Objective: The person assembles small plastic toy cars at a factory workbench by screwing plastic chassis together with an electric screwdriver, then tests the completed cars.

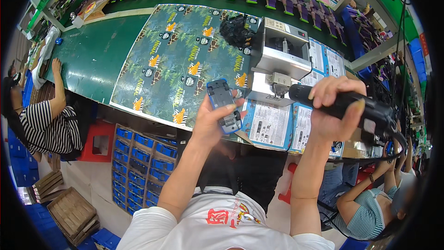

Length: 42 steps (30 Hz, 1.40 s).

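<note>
My left hand (205, 122) is closed on a blue toy car (224, 103), held with its black underside facing up, above the near edge of the bench. In my right hand (334, 107) is a black electric screwdriver (377, 111), lying nearly level with its nose pointing left. That nose meets, or is right beside, the small metal block on the front of a silver screw feeder (273, 95); the tip itself cannot be made out. Behind the block rises the feeder's open-fronted metal housing (296, 64).
A pile of small black parts (237, 30) lies left of the feeder on an animal-patterned sheet (171, 60). Purple-and-green pieces (270, 1) line a green belt beyond. Below left stands a tray (115, 166) of blue parts near a red stool (98, 141). Co-workers sit left (44, 125) and right (365, 213).
</note>
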Motion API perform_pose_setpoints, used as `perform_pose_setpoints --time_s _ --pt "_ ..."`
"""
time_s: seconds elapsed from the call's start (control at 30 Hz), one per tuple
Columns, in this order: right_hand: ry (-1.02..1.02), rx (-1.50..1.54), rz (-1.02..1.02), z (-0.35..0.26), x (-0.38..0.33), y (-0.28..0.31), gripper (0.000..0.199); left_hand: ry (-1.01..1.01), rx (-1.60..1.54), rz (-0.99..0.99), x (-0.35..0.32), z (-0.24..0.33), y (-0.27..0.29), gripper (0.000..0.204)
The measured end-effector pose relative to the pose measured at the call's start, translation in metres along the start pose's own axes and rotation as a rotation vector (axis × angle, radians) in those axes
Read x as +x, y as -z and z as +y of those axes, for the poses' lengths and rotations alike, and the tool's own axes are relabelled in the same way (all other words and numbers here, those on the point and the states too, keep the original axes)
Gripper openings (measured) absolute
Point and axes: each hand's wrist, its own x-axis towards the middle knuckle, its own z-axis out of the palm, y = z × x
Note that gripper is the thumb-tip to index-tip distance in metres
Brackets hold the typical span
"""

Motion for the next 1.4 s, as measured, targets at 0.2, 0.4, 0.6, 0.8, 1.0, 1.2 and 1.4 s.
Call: perform_pose_setpoints --time_s 0.2,0.4,0.6,0.8,1.0,1.2,1.4 --pt "-0.075 -0.027 0.021 0.025 -0.005 -0.009 0.022 0.008 0.087 -0.004 0.001 0.005 0.003 0.061" --pt "-0.180 -0.162 0.100 0.024 -0.001 -0.011 0.014 0.034 -0.061 0.035 0.011 -0.011 0.005 0.058" --pt "-0.248 0.121 0.020 0.002 -0.019 -0.018 0.035 -0.024 -0.057 0.031 0.010 -0.013 -0.002 0.061" --pt "-0.222 0.217 -0.035 -0.001 -0.045 -0.052 0.047 -0.016 -0.018 -0.011 0.010 -0.001 0.008 0.059" --pt "-0.310 0.259 -0.029 0.003 -0.056 -0.057 0.044 -0.009 -0.010 0.003 0.008 -0.004 0.004 0.059" --pt "-0.323 0.215 -0.066 0.014 -0.063 -0.058 0.041 0.014 -0.016 0.014 0.009 -0.006 0.001 0.057" --pt "-0.371 0.116 -0.099 0.013 -0.067 -0.066 0.049 0.070 -0.007 0.043 0.009 -0.005 -0.002 0.054"
